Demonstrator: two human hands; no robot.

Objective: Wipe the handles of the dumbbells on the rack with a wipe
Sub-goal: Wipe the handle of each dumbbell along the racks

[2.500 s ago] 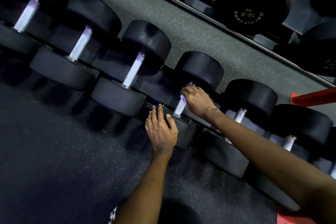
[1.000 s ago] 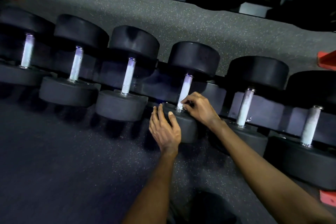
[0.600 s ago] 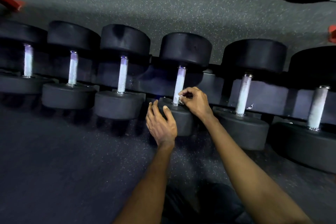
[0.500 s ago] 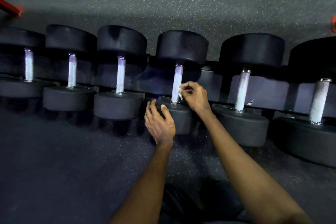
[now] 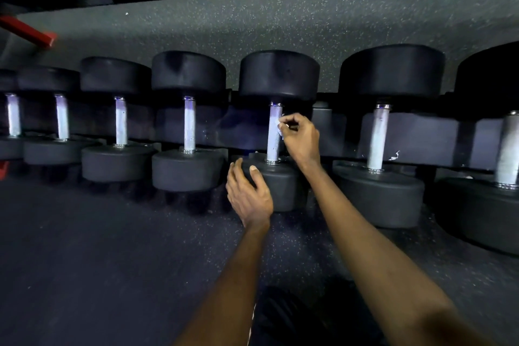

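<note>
We crouch low over a dark speckled rubber gym floor (image 5: 112,247), facing a low black rack (image 5: 339,132) that holds black rubber-headed dumbbells side by side. At the left, several knurled silver handles stand untouched by either hand. Then comes our left hand (image 5: 248,194), fingers straight and close together with the thumb spread, laid on the near head (image 5: 283,188) of the dumbbell we are working on. Its silver knurled steel handle (image 5: 273,146) runs from 12 to 6 o'clock, and the left hand sits at its 7 o'clock. Against the handle's 3 o'clock side lies the small white crumpled wipe (image 5: 280,130), pinched between the thumb and curled fingers of our right hand (image 5: 300,139). That makes the right hand the nearer one, meeting the shaft in its upper half. We judge that the strokes should follow that 12-to-6 line and also reach round to the 9 o'clock side. The next silver handle (image 5: 376,140) stands at 3 o'clock of the right hand, apart from it.
</note>
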